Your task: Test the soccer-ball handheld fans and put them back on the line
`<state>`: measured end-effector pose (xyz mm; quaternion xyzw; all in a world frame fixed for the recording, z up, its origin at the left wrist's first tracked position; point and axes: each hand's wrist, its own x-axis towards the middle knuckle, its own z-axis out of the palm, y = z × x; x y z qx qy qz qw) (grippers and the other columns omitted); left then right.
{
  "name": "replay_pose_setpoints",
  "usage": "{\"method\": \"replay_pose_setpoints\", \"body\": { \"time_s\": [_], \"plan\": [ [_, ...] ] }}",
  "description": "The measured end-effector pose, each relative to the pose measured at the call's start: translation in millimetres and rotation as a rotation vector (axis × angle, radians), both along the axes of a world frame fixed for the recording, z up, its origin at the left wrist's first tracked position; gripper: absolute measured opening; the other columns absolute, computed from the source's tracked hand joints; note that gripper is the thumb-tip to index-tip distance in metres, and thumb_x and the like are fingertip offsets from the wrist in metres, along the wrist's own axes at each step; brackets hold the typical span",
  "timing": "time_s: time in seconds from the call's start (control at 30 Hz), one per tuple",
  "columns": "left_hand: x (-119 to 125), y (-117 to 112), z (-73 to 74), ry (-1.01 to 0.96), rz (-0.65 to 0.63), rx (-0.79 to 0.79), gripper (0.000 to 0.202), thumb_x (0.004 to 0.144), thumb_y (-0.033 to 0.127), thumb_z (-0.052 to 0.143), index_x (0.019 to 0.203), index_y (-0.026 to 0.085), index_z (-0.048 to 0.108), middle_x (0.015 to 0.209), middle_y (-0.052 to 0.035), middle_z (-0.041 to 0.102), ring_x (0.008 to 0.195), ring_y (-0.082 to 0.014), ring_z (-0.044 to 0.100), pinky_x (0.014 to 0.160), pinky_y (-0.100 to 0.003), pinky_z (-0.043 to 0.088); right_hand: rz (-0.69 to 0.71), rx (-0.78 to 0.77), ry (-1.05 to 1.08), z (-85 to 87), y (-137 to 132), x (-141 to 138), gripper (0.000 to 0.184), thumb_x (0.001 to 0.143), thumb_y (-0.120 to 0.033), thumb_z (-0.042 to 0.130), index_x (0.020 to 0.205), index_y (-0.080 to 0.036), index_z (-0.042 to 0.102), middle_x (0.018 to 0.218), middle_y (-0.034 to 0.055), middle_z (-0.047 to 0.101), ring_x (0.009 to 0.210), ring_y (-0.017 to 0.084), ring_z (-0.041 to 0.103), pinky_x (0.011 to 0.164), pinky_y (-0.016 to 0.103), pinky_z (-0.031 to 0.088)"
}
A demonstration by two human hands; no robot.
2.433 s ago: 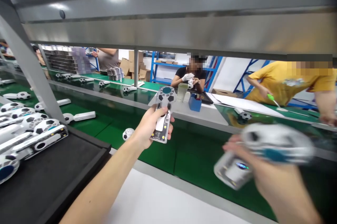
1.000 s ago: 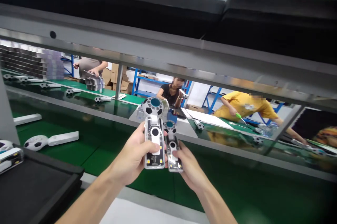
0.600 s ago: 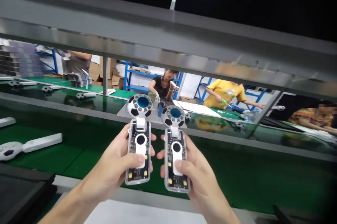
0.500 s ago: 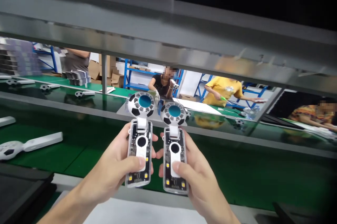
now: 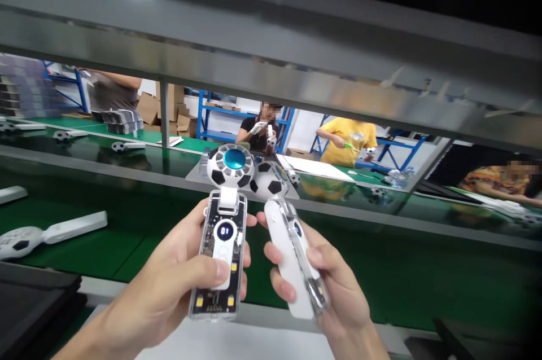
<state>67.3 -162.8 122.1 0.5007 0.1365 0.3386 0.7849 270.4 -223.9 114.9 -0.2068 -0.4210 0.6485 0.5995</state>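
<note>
Both hands are up over the green belt, each curled around a toy-like fan with a soccer ball head. The left hand is wrapped snugly around the left fan, with its thumb on the white strip. This fan is above the belt, with its blue circle facing us. Half a second ago its little round screen was dark; now it glows "01".

The right hand is closed around the right fan, also above the belt, thumb on the front. That fan faced us before. Now it is turned sideways, so its smooth white side shows, and its screen is lit too.

Another white fan lies on the belt, just as it did. Past the belt's far side, a co-worker's white glove has come into sight, and the person in the yellow shirt has pulled in a stretched-out arm.
</note>
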Motion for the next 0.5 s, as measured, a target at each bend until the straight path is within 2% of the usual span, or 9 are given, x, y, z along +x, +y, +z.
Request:
{"method": "replay_pose_setpoints", "body": {
  "time_s": [0.07,0.17,0.27,0.37,0.5],
  "plan": [
    [-1.6,-1.7,0.5,-0.013,-0.023,0.0,0.053,0.074,0.027,0.077,0.124,0.029,0.059,0.088,-0.0048,0.066,0.07,-0.0195,0.065,0.062,-0.029,0.051,-0.007,-0.002,-0.001,1.8,-2.1,-0.1,0.043,0.079,-0.031,0.068,0.121,-0.02,0.065,0.082,0.004,0.067,0.054,0.013,0.061,0.05,0.023,0.043],
    [-1.1,-4.8,1.4,-0.024,0.011,0.014,0.055,0.072,0.028,0.08,0.123,0.028,0.06,0.088,-0.0053,0.066,0.071,-0.0198,0.065,0.062,-0.029,0.053,-0.115,-0.012,-0.121,5.9,-7.1,-2.4,0.048,0.08,-0.031,0.07,0.125,-0.021,0.06,0.091,0.0069,0.069,0.061,0.017,0.066,0.054,0.025,0.047],
    [1.0,-5.6,0.7,-0.04,0.036,0.055,0.056,0.071,0.026,0.082,0.122,0.028,0.061,0.091,-0.0053,0.067,0.073,-0.0196,0.066,0.064,-0.028,0.055,-0.221,0.006,-0.262,7.6,-11.4,-4.7,0.06,0.077,-0.03,0.075,0.133,-0.025,0.053,0.102,0.0081,0.069,0.071,0.019,0.067,0.062,0.028,0.051],
    [2.5,-4.2,-2.0,-0.054,0.029,0.083,0.055,0.071,0.024,0.082,0.121,0.03,0.061,0.09,-0.0034,0.066,0.075,-0.0189,0.067,0.066,-0.027,0.055,-0.273,0.055,-0.346,5.4,-13.8,-6.3,0.075,0.077,-0.03,0.077,0.144,-0.029,0.041,0.105,0.0064,0.068,0.075,0.019,0.066,0.065,0.028,0.052],
    [3.3,-5.7,-3.5,-0.044,0.077,0.074,0.057,0.071,0.023,0.082,0.122,0.031,0.059,0.089,-0.0028,0.067,0.074,-0.0186,0.068,0.065,-0.026,0.054,-0.366,0.062,-0.403,3.0,-16.4,-9.7,0.089,0.078,-0.035,0.077,0.152,-0.028,0.028,0.112,0.0083,0.066,0.08,0.02,0.065,0.066,0.031,0.053]
  ]
}}
